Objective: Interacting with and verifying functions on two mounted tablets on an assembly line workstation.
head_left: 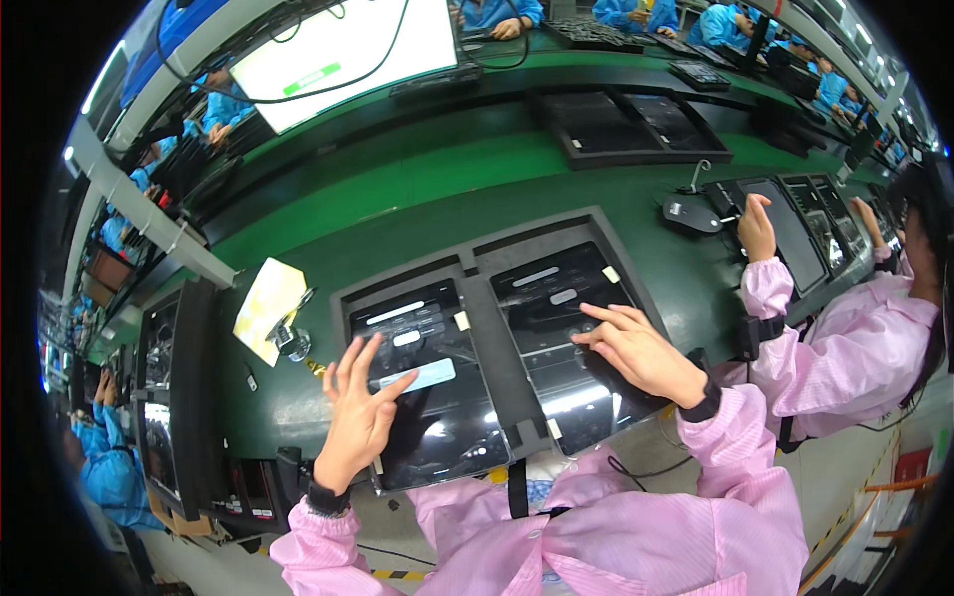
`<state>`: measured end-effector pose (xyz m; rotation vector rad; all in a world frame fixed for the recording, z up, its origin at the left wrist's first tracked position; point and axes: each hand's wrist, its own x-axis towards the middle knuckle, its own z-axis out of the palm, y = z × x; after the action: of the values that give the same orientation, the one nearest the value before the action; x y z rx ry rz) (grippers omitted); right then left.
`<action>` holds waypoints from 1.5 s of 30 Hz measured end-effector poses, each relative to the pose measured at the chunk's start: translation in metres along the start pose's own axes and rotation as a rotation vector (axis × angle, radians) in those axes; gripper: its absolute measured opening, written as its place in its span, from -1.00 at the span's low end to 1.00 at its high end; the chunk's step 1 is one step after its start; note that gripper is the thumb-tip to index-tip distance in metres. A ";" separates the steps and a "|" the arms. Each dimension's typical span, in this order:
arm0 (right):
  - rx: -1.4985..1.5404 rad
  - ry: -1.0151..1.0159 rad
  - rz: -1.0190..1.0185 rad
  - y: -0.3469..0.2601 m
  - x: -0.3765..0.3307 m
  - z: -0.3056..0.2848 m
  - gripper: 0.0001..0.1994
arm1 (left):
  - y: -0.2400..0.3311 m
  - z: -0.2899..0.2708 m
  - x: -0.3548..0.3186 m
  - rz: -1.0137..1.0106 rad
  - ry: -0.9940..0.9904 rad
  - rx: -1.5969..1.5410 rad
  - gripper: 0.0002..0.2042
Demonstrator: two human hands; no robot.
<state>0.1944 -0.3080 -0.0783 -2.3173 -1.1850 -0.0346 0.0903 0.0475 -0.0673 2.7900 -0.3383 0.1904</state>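
Two dark tablets lie side by side in a black foam tray (502,333) at the bench's near edge. Over the left tablet (437,427), my left hand (360,412) is open, fingers spread near a pale box lit on the screen; whether a fingertip touches the glass I cannot tell. My right hand (636,353) reaches over the right tablet (566,343), open, its index finger stretched toward the middle of the lit screen. Neither hand holds anything. Small cream tabs stick to the edges of both tablets.
Left of the tray lie a yellow-and-white sheet (270,308) and a small metal-and-glass object (293,343). Another tray (164,397) stands at far left. A black mouse (692,215) is at right, beside a co-worker's hand (757,228). Beyond are a tray of tablets (636,124) and a bright monitor (348,60).
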 end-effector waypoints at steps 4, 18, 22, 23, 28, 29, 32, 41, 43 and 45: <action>0.044 0.118 0.072 0.002 -0.010 -0.007 -0.85 | 0.005 0.003 0.012 0.029 -0.065 -0.022 -0.42; 0.012 0.208 0.182 0.013 -0.037 -0.008 -0.83 | 0.015 0.003 0.027 0.094 -0.049 -0.007 -0.50; -0.069 0.131 0.212 0.015 -0.036 -0.007 -0.85 | 0.024 -0.004 0.027 0.067 -0.071 0.002 -0.45; -0.078 0.134 0.170 0.016 -0.040 -0.008 -0.86 | 0.028 -0.006 0.029 0.082 -0.075 -0.008 -0.44; 0.107 0.756 0.565 0.005 -0.099 0.000 -0.85 | 0.060 -0.002 0.045 0.277 -0.252 -0.119 -0.48; 0.163 0.837 0.692 -0.002 -0.117 0.005 -0.84 | 0.070 0.004 0.049 0.357 -0.291 -0.111 -0.52; 0.378 0.616 0.825 -0.017 -0.148 0.033 -0.74 | 0.099 0.031 0.059 0.515 -0.437 -0.199 -0.55; 0.953 0.692 0.768 -0.034 -0.159 0.088 -0.69 | 0.119 0.068 0.057 0.542 -0.315 -0.047 -0.55; 1.015 0.677 0.841 -0.061 -0.169 0.100 -0.68 | 0.118 0.064 0.059 0.514 -0.392 -0.039 -0.55; 1.104 0.540 1.057 -0.085 -0.170 0.114 -0.73 | 0.115 0.057 0.057 0.511 -0.373 -0.082 -0.55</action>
<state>0.0008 -0.3412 -0.1818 -1.4688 0.3559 0.2796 0.1213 -0.0889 -0.0769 2.5910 -1.1184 -0.2296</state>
